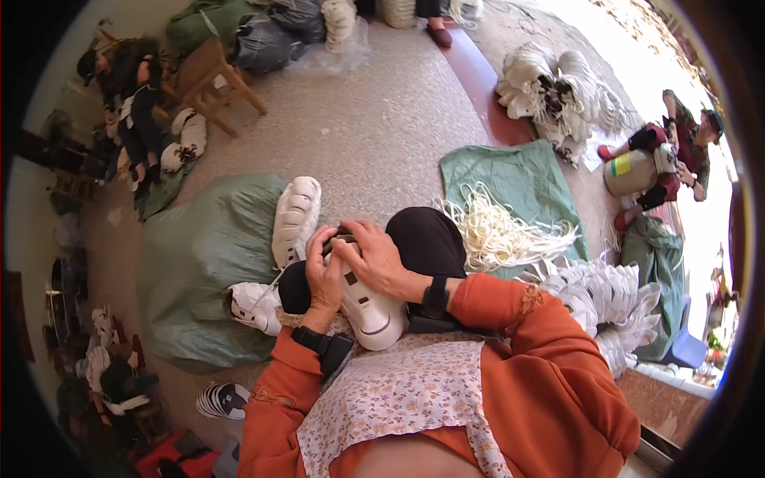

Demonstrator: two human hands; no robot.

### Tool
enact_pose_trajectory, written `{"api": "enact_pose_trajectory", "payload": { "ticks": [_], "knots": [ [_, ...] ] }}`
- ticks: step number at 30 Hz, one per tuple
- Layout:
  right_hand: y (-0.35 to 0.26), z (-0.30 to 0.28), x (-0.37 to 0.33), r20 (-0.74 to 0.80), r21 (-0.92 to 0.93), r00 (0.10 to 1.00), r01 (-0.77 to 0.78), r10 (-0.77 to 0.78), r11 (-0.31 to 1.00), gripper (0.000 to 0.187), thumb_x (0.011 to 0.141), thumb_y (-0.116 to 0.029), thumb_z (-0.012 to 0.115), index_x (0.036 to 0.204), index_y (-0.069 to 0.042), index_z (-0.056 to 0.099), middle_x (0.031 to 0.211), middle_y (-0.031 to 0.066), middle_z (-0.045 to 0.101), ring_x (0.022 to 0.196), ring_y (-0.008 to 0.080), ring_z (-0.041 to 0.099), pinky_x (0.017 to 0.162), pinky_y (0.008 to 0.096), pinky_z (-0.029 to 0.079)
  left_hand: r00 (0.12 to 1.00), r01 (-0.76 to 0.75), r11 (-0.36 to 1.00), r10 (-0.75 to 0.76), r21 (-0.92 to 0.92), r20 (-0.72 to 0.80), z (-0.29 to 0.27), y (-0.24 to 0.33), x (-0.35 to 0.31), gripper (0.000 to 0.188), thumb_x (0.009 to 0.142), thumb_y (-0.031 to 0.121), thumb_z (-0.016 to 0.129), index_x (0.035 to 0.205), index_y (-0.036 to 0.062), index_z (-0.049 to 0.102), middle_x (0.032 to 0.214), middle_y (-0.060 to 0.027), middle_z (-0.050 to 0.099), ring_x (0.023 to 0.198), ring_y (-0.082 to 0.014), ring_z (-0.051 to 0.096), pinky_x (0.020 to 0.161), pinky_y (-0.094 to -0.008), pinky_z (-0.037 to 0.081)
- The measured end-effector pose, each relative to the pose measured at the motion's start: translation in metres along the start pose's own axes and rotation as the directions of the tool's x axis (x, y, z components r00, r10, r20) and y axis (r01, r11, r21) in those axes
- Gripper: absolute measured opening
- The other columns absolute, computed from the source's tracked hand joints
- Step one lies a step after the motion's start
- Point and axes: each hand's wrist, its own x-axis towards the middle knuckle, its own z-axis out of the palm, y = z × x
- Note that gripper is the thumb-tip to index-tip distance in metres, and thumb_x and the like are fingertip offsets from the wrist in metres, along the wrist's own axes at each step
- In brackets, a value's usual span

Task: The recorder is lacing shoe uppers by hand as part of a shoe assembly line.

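Observation:
A white shoe upper with dark slots lies on my lap, toe toward me. My left hand grips its far end from the left, fingers curled over the edge. My right hand presses on the same end from the right, fingers bent around it. Both hands touch each other at the top of the upper. A second white shoe upper lies just beyond my left hand on a green sack. Another white upper rests by my left knee.
A heap of pale cords lies on a green sheet to my right, beside a stack of white uppers. More white uppers are piled further off. One person sits at the right, another at the left by a wooden stool.

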Motion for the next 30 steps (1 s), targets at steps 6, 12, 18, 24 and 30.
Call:
{"api": "enact_pose_trajectory", "payload": {
  "ticks": [6, 12, 18, 24, 30],
  "knots": [
    [0.011, 0.004, 0.013, 0.053, -0.008, 0.997, -0.064, 0.064, 0.998, 0.052, 0.095, -0.042, 0.054, 0.125, 0.0, 0.058, 0.119, 0.0217, 0.061, 0.11, 0.039, 0.057, 0.096, 0.045, 0.045, 0.993, 0.12, 0.991, -0.119, -0.056, 0.012, 0.002, -0.007, 0.011, 0.031, 0.097, 0.017, 0.058, 0.122, -0.0014, 0.059, 0.137, -0.0174, 0.049, 0.126, -0.0265, 0.049, 0.109, -0.0365, 0.038],
    [0.003, -0.009, 0.005, 0.08, 0.035, 0.997, -0.008, 0.005, 0.999, 0.051, 0.093, -0.04, 0.061, 0.126, -0.001, 0.059, 0.116, 0.0191, 0.063, 0.104, 0.0355, 0.061, 0.094, 0.043, 0.047, 0.999, 0.048, 0.998, -0.048, 0.04, 0.01, -0.004, 0.007, -0.005, 0.032, 0.098, 0.017, 0.057, 0.123, -0.0027, 0.057, 0.136, -0.0174, 0.051, 0.125, -0.027, 0.049, 0.108, -0.0371, 0.038],
    [0.047, -0.088, -0.011, 0.133, 0.657, 0.969, -0.243, 0.208, 0.713, 0.037, 0.094, -0.018, 0.064, 0.124, 0.003, 0.059, 0.109, 0.0112, 0.067, 0.092, 0.018, 0.066, 0.074, 0.03, 0.056, 0.95, -0.305, 0.772, 0.289, 0.557, 0.12, -0.016, 0.043, -0.011, 0.044, 0.094, 0.031, 0.061, 0.125, 0.0005, 0.058, 0.135, -0.0189, 0.052, 0.128, -0.037, 0.047, 0.112, -0.0476, 0.03],
    [0.183, -0.172, -0.017, 0.051, 0.55, 0.737, -0.585, 0.674, 0.597, 0.025, 0.09, -0.015, 0.062, 0.109, 0.002, 0.063, 0.093, 0.011, 0.065, 0.073, 0.0223, 0.069, 0.056, 0.0316, 0.057, 0.705, -0.704, 0.516, 0.417, 0.489, 0.574, -0.005, 0.072, -0.007, 0.055, 0.083, 0.046, 0.068, 0.124, 0.0097, 0.064, 0.136, -0.0125, 0.057, 0.131, -0.0331, 0.048, 0.113, -0.0531, 0.027],
    [0.342, -0.187, -0.054, -0.06, 0.483, 0.491, -0.748, 0.869, 0.456, 0.026, 0.085, -0.008, 0.057, 0.107, 0.006, 0.059, 0.09, 0.0165, 0.063, 0.069, 0.032, 0.069, 0.048, 0.0428, 0.056, 0.719, -0.68, 0.591, 0.42, 0.434, 0.554, -0.001, 0.065, 0.0, 0.037, 0.079, 0.035, 0.067, 0.109, 0.0129, 0.072, 0.125, -0.0084, 0.065, 0.123, -0.0271, 0.055, 0.11, -0.0461, 0.034]
  ]
}}
